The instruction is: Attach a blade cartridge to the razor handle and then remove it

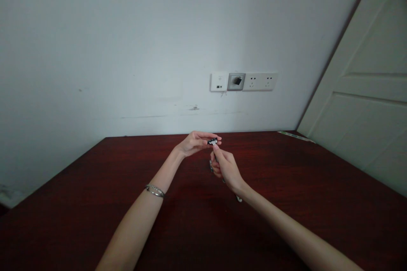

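Pinching small black-and-silver piece (212,141) in left hand (192,143) above table (95,186); right hand (228,169) grips it too, thumb against near edge, fingers curled. Silver bangles (155,191) on left wrist.

Bare forearms (136,216) angled inward, left fingers (206,135) extended, right fingers (216,170) curled

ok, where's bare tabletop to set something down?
Bare: table left of the left forearm, and right of the right forearm, short of the strip. Crowded: centre, left hand and right hand at a small item.
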Action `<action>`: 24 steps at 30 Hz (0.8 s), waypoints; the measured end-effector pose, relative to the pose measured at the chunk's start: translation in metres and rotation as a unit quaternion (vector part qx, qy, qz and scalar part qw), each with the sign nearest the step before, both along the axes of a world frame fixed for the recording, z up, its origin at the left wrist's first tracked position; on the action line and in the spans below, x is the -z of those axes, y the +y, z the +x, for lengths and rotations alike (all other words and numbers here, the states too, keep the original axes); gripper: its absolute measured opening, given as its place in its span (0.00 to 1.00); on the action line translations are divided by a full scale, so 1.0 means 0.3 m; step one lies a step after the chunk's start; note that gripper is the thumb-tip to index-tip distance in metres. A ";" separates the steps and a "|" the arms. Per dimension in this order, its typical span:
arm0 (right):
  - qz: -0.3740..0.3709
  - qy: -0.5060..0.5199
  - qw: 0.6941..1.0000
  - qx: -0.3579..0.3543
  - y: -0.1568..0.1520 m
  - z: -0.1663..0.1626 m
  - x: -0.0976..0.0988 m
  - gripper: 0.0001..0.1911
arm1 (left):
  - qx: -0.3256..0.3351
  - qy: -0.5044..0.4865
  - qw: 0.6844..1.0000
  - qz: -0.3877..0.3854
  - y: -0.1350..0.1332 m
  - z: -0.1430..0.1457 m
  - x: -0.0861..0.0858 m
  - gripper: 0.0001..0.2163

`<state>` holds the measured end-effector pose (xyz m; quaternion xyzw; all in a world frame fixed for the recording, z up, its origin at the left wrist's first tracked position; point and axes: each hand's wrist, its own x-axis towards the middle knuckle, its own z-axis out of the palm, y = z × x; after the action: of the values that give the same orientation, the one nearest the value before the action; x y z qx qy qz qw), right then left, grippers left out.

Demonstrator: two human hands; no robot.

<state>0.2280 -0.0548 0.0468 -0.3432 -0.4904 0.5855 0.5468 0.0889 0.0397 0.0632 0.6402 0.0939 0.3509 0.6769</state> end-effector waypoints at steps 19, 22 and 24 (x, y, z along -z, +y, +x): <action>-0.016 0.026 0.999 -0.014 0.006 0.009 0.012 0.25 | 0.006 0.034 0.999 0.020 -0.016 -0.005 -0.038 0.18; -0.013 0.031 0.999 -0.017 0.009 0.011 0.014 0.24 | 0.013 0.031 0.999 0.019 -0.018 -0.004 -0.040 0.18; -0.018 0.036 0.999 -0.023 0.009 0.012 0.013 0.24 | 0.016 0.030 0.999 0.020 -0.019 -0.003 -0.042 0.18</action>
<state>0.2315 -0.0520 0.0428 -0.3202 -0.4679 0.6183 0.5442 0.0879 0.0341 0.0756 0.6649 0.0969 0.3230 0.6664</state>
